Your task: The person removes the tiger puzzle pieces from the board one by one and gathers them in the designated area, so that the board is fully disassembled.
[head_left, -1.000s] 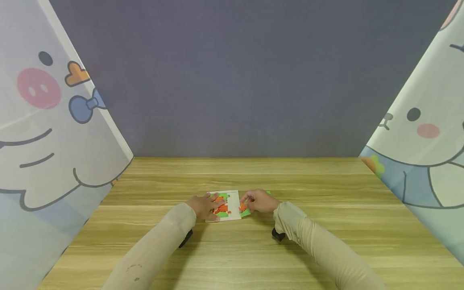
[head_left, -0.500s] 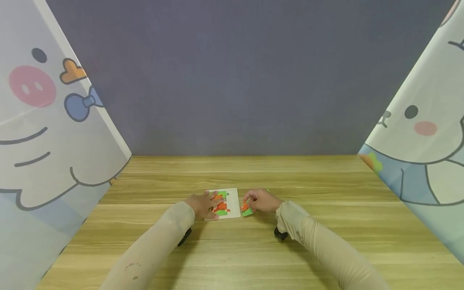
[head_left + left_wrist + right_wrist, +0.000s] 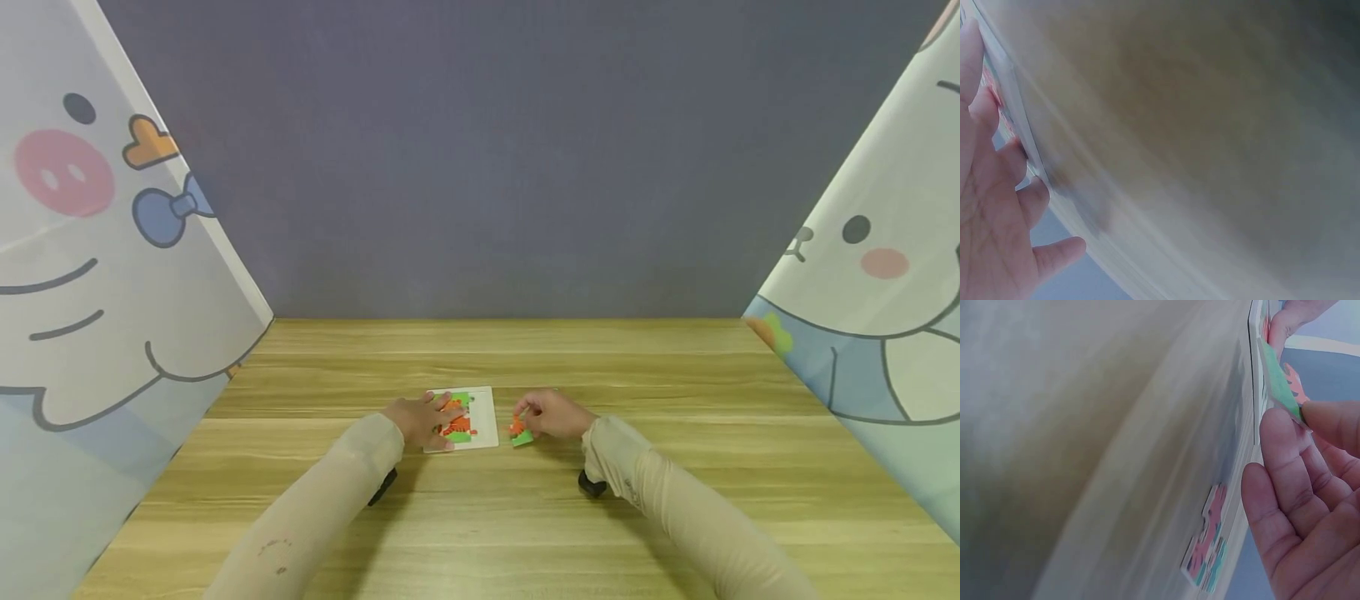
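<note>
A white puzzle board (image 3: 484, 421) with an orange and green animal picture filling its left part lies flat on the table. My left hand (image 3: 426, 422) rests on the board's left side with fingers spread, hiding part of the picture. Just right of the board, and apart from it, my right hand (image 3: 557, 413) pinches a green and orange puzzle piece (image 3: 1280, 378) between thumb and fingers, as the right wrist view shows. The left wrist view has my left hand (image 3: 994, 206) at its edge, fingers extended along the board.
Loose orange and green puzzle pieces (image 3: 1205, 540) lie on the table near my right hand, mostly hidden by it in the head view. The wooden table (image 3: 480, 517) meets a grey wall (image 3: 480, 167) at the back and cartoon-printed side panels (image 3: 82, 300).
My right hand has shifted to the right with the puzzle piece, widening the gap from the board. My left hand has stayed on the board. The head view has tilted slightly.
</note>
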`<state>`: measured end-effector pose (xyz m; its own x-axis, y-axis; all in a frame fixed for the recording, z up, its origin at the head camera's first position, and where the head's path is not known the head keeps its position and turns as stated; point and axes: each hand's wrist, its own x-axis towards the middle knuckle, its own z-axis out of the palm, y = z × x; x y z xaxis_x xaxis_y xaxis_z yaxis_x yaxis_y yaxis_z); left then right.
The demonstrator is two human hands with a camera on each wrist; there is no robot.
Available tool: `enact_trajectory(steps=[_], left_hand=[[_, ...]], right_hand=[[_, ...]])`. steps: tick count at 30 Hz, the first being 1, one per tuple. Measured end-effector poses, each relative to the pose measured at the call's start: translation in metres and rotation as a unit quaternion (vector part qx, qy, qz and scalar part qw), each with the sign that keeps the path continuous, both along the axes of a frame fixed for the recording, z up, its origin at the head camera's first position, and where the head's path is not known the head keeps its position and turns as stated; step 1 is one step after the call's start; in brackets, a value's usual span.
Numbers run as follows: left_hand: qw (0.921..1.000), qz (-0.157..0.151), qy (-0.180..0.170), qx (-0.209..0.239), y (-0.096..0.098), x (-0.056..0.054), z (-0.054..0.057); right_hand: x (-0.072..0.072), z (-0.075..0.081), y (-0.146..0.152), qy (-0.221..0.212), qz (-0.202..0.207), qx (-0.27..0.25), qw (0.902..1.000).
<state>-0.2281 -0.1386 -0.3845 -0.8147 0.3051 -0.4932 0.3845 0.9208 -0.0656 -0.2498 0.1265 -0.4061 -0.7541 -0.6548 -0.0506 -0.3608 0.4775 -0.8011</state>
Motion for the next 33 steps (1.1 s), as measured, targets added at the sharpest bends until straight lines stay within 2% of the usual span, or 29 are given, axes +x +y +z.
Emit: enact_trajectory(steps=[5, 11, 25, 33], left_hand=[[1.0000, 0.000, 0.000, -0.003, 0.000, 0.000, 0.000], [1.0000, -0.001, 0.002, 0.001, 0.000, 0.002, 0.000], [1.0000, -0.001, 0.001, 0.004, 0.001, 0.005, 0.006], [1.0000, 0.004, -0.001, 0.004, 0.001, 0.004, 0.006]], right_hand=[[0.003, 0.004, 0.005, 0.008, -0.003, 0.010, 0.9999], [0.005, 0.003, 0.013, 0.003, 0.005, -0.003, 1.0000], [0.008, 0.000, 0.030, -0.005, -0.012, 0.003, 0.9999], [0.013, 0.004, 0.042, -0.017, -0.029, 0.003, 0.9994]])
